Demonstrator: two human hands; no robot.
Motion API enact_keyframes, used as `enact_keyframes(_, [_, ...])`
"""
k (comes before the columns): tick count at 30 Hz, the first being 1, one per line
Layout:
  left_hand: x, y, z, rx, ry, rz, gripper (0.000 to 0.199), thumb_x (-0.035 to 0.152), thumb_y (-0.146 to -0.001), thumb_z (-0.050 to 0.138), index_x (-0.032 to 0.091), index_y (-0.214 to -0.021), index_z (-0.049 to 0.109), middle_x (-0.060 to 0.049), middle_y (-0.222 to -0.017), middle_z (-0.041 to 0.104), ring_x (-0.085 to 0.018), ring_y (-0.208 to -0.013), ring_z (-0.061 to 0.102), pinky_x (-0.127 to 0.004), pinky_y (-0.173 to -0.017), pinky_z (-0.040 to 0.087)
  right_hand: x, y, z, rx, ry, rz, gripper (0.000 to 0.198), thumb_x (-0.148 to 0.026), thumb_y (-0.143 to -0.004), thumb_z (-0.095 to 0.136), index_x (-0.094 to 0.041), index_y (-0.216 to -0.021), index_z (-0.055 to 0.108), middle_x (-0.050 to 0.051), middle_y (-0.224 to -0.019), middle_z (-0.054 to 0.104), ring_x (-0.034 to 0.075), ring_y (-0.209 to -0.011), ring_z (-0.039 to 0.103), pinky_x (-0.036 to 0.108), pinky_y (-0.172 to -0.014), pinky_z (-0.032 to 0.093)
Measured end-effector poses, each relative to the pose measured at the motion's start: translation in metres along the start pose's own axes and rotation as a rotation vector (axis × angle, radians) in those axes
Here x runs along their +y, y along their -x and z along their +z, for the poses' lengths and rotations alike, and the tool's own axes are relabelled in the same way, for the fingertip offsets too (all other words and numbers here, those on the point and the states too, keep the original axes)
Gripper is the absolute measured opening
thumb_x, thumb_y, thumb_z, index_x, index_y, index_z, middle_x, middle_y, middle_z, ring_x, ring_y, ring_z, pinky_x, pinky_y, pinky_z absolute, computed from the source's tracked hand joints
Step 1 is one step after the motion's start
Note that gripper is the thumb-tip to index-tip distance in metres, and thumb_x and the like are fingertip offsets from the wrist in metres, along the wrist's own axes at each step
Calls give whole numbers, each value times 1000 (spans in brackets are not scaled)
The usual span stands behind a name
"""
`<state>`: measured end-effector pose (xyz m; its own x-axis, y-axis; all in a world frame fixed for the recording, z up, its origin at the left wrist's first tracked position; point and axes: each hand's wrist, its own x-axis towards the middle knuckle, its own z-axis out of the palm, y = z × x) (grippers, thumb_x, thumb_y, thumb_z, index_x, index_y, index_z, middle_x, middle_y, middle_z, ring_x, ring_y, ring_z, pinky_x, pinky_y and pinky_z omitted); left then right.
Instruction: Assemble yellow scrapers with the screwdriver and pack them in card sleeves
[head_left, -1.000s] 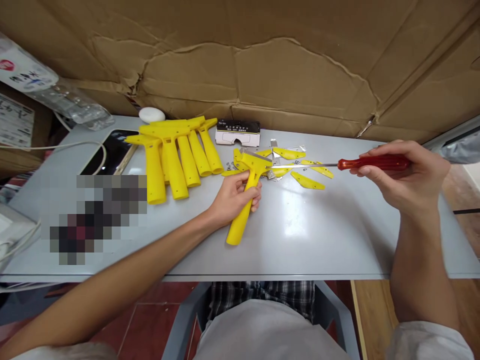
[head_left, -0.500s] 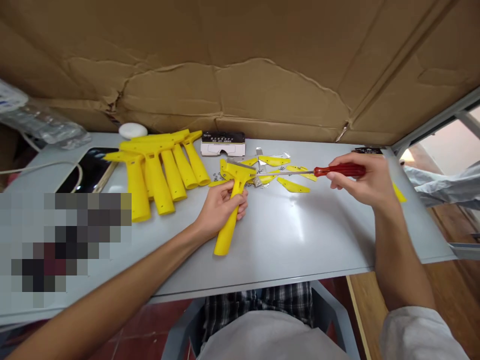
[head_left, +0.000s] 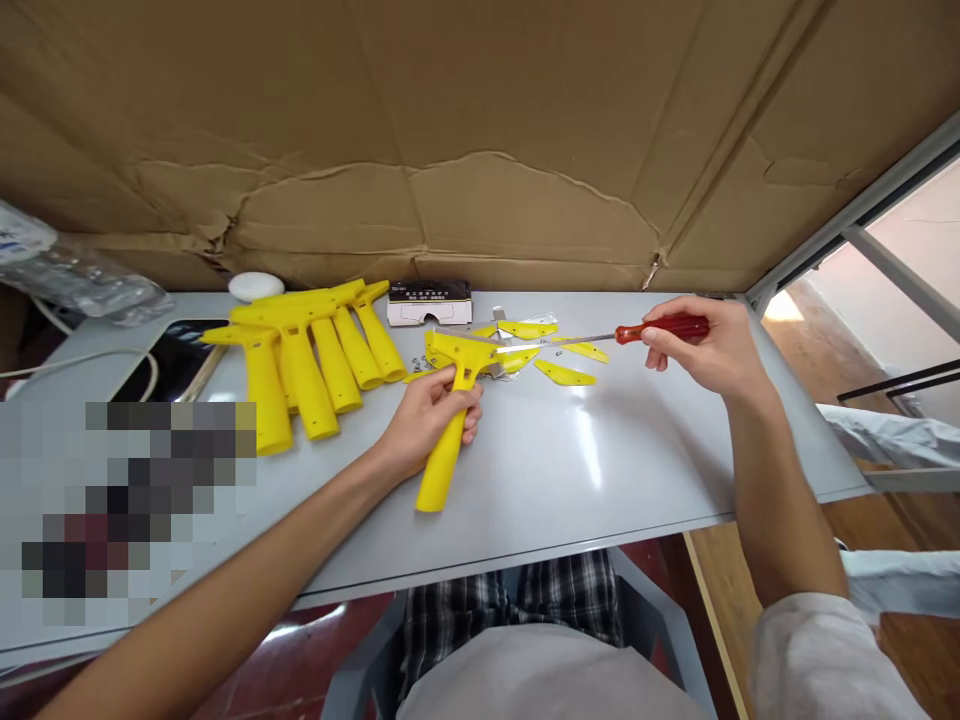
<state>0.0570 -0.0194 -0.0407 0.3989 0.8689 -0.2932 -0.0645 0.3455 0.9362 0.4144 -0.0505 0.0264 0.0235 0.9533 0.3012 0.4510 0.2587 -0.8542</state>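
Observation:
My left hand [head_left: 429, 415] is wrapped round the handle of a yellow plastic scraper [head_left: 441, 462], tilted with its wide head up. A thin metal strip shows along the top of that head. In my right hand [head_left: 716, 345] is a screwdriver [head_left: 628, 333] with a red handle. Its long shaft points left, and the tip meets the right side of the scraper head or lies right at it; exact contact is too small to tell. Behind the head lie loose yellow plates [head_left: 564, 373], clear packets [head_left: 546, 326] and small screws [head_left: 420, 366].
Several yellow scrapers [head_left: 304, 385] lie in a row on the left. A black and white box [head_left: 429, 303] stands at the back by a cardboard wall [head_left: 420, 120]. Further left are a phone [head_left: 166, 355], a cable, a white round object [head_left: 256, 287] and a plastic bottle [head_left: 71, 270].
The view has turned slightly right, so most things sit a little further left. Both hands keep their holds, with the screwdriver tip still at the scraper head.

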Motion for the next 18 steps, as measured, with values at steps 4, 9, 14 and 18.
enact_keyframes(4, [4,4,3,-7,-31,2,34,35,-74,91,21,-81,61,3,-62,57,-12,-52,54,-25,-49,49,18,23,-15,176,48,13,34,-48,-89,91,-18,-98,77,2,-74,77,16,-56,73,30,-56,66])
enact_keyframes(9, [8,9,0,-13,-69,0,28,36,-85,81,20,-80,59,2,-67,56,-11,-54,53,-23,-47,44,63,62,-15,371,129,83,33,-50,-93,85,-21,-106,75,5,-92,81,17,-68,78,33,-67,70])
enact_keyframes(14, [6,13,-2,-40,-170,70,18,37,-92,64,20,-97,64,-1,-80,62,-13,-60,57,-26,-50,49,89,80,-6,388,257,2,33,-51,-99,76,-22,-114,77,10,-114,81,22,-93,82,40,-85,71])
enact_keyframes(18, [4,25,4,-56,-522,203,47,46,-100,61,19,-138,66,-2,-90,69,-14,-59,61,-30,-58,56,92,80,-2,318,394,-80,28,-47,-99,74,-23,-113,78,9,-110,81,22,-95,78,40,-86,67])
